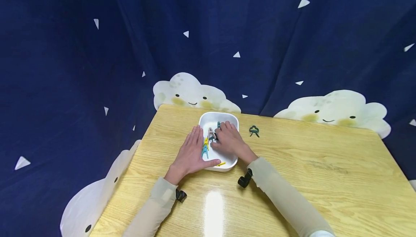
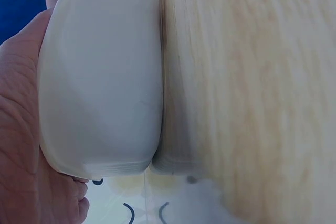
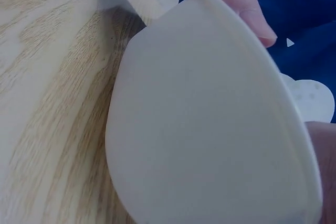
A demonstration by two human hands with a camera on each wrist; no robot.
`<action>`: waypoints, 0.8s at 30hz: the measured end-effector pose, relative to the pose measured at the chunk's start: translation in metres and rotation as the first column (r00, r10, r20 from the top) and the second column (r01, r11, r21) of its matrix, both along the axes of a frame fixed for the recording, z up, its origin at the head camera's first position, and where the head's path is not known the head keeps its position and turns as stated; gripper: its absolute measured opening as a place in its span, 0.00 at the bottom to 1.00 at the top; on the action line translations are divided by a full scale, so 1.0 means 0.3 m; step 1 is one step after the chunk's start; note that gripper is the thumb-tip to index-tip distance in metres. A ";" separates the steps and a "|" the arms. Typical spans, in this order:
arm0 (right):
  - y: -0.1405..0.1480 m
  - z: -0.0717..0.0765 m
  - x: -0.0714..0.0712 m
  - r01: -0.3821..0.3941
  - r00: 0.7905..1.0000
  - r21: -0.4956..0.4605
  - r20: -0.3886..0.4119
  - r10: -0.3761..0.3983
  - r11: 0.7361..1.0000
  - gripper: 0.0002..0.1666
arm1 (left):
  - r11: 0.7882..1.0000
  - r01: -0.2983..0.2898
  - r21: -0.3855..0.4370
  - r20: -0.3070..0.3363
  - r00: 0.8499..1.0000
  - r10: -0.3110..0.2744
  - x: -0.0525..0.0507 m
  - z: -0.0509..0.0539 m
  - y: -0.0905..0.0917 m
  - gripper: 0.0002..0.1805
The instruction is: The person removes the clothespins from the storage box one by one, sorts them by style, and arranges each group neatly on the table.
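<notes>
A white plastic bin (image 1: pixel 218 169) holds several small spring clips. My left hand (image 1: pixel 191 154) lies along its left side with straight fingers, its thumb reaching over the near rim. My right hand (image 1: pixel 229 139) reaches into the bin over the right rim, fingers bent among the clips. Near its fingertips are a pale pink clip (image 1: pixel 211 133) and a dark green clip (image 1: pixel 212 138), partly hidden. A yellow clip (image 1: pixel 206 143) and a light blue clip (image 1: pixel 204 151) lie by the left wall. Another yellow clip (image 1: pixel 221 164) is at the near end. Both wrist views show mostly the bin's outer walls (image 2: pixel 100 77).
On the wooden table (image 1: pixel 308 168), a dark green clip (image 1: pixel 254 131) lies right of the bin. A dark blue curtain (image 1: pixel 208 38) with white triangles and clouds hangs behind the table. Small black wrist cameras (image 1: pixel 245 180) stick out beneath the sleeves.
</notes>
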State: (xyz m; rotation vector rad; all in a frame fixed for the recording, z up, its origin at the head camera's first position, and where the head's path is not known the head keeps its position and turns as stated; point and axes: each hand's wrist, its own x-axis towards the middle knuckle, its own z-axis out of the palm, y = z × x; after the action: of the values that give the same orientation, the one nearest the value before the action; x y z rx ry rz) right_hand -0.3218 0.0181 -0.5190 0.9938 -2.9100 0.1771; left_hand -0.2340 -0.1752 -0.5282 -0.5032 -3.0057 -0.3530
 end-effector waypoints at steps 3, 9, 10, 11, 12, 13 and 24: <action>-0.007 -0.005 -0.002 0.002 1.000 0.019 0.014 -0.002 1.000 0.29 | 1.000 0.002 0.000 -0.007 1.000 -0.002 0.000 -0.001 0.002 0.78; -0.009 -0.007 -0.010 -0.034 0.999 0.041 0.008 0.033 0.999 0.24 | 1.000 0.004 0.017 -0.028 1.000 -0.003 0.000 -0.001 0.000 0.78; -0.008 -0.008 -0.011 -0.043 0.999 0.047 0.010 0.043 0.998 0.23 | 1.000 0.006 0.020 -0.033 0.999 -0.005 0.002 -0.001 -0.001 0.78; -0.007 -0.009 -0.012 -0.053 0.999 0.051 0.015 0.053 0.997 0.23 | 1.000 0.006 0.018 -0.033 0.999 -0.006 0.003 -0.001 -0.001 0.78; -0.006 -0.010 -0.012 -0.063 0.998 0.055 0.020 0.062 0.997 0.22 | 1.000 0.008 0.021 -0.035 0.999 -0.007 0.003 -0.001 -0.001 0.78; -0.005 -0.011 -0.012 -0.072 0.997 0.057 0.026 0.070 0.996 0.22 | 1.000 0.009 0.022 -0.037 0.999 -0.008 0.004 -0.001 -0.001 0.78; 0.007 -0.008 -0.010 -0.133 0.989 0.000 0.062 0.133 0.991 0.20 | 1.000 0.019 0.013 -0.045 0.999 -0.018 0.004 0.001 0.000 0.77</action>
State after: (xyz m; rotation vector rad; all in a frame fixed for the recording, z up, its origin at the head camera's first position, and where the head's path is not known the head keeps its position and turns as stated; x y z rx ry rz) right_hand -0.3248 0.0201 -0.5215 1.2057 -2.9002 0.2121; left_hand -0.2328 -0.1753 -0.5278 -0.5309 -2.9556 -0.3574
